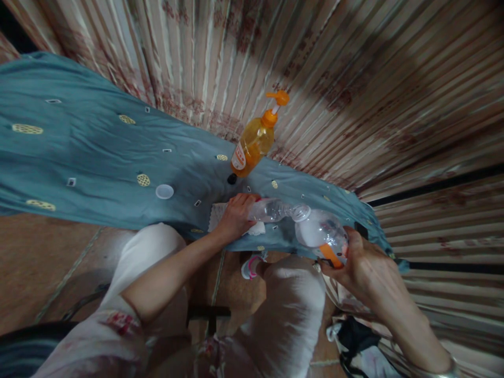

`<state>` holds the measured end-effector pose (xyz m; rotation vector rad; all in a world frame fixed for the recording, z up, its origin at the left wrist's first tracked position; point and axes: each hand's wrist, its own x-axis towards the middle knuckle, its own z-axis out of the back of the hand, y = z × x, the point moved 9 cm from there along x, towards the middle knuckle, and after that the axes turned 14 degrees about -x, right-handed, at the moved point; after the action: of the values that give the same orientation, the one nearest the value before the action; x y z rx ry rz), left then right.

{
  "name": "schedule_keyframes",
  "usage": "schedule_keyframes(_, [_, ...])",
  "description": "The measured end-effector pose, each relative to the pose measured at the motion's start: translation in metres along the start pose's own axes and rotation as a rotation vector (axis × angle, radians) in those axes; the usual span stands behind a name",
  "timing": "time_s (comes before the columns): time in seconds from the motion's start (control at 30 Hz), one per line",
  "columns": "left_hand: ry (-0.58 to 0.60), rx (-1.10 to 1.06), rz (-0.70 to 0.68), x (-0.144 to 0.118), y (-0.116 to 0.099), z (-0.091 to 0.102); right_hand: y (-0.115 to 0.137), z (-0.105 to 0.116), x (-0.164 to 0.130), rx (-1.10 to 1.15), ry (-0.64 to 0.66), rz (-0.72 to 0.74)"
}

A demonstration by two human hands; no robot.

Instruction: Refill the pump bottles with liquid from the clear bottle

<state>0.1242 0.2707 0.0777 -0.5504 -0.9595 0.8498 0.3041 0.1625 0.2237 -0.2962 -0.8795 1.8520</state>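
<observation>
Far left, a blue cloth (98, 152) with small yellow patches covers the table and runs toward the right, with a striped curtain (354, 68) hanging behind it. On the cloth, left of centre, lies a white cap (164, 191). Right of it, at the far edge by the curtain, stands an orange pump bottle (254, 142), and a small black cap (232, 179) lies at its foot.

Nearer, the left hand (235, 216) comes in from the lower left and closes its fingers around the base of a small clear bottle (273, 210), which lies nearly level over a white paper (217, 214) on the cloth. The mouth of this bottle points right and meets the open mouth of a bigger clear bottle (321, 231).

The right hand (360, 265) grips the bigger bottle from below and behind, fingers wrapped around its body, holding it tilted just past the near edge of the table. An orange label (329, 255) shows on it next to the fingers. Whether the two mouths touch cannot be told.

Below, the person's knees in white trousers (287, 315) sit over a brown tiled floor (39, 262).
</observation>
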Motion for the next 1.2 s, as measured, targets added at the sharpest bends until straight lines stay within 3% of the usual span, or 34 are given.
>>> schedule_keyframes(1.2, [0.005,-0.050,0.010,0.0006,0.0004,0.0006,-0.0002,0.0006,0.0014,0.004,0.011,-0.011])
